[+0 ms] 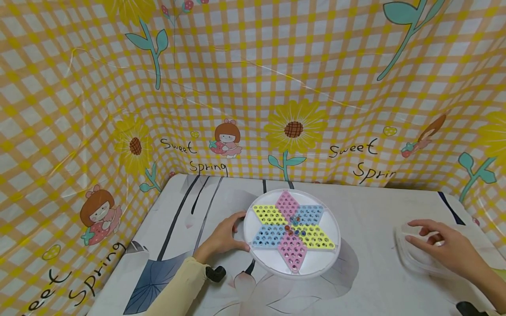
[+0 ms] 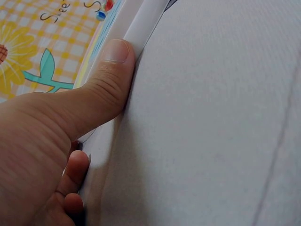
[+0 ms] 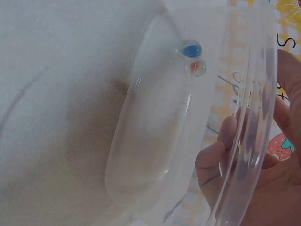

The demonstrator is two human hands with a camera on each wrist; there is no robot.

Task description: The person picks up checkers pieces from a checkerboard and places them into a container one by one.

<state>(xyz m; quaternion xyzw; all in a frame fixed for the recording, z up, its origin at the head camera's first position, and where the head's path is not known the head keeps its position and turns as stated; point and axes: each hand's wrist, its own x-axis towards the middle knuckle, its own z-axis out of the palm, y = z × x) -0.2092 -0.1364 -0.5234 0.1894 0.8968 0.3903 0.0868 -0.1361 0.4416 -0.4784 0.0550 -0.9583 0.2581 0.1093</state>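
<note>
A round white Chinese checkers board (image 1: pixel 272 265) lies on the table, its star in pink, yellow and blue. Several glass marbles (image 1: pixel 297 233) sit in holes around its centre. My left hand (image 1: pixel 222 237) holds the board's left edge, thumb along the near rim and fingers farther round the side. To the right, my right hand (image 1: pixel 442 245) hovers over a clear plastic container (image 1: pixel 404 252) with loosely bent fingers and nothing visible between them. In the right wrist view, a blue marble (image 3: pixel 192 49) and a red-streaked marble (image 3: pixel 198 68) rest together inside the container.
A white printed cloth (image 1: pixel 367 289) covers the table. Yellow checked curtains (image 1: pixel 245 87) with sunflowers hang behind it and along the left. Black straps show at the left wrist (image 1: pixel 215 274) and right wrist (image 1: pixel 468 308). Table surface separates the board from the container.
</note>
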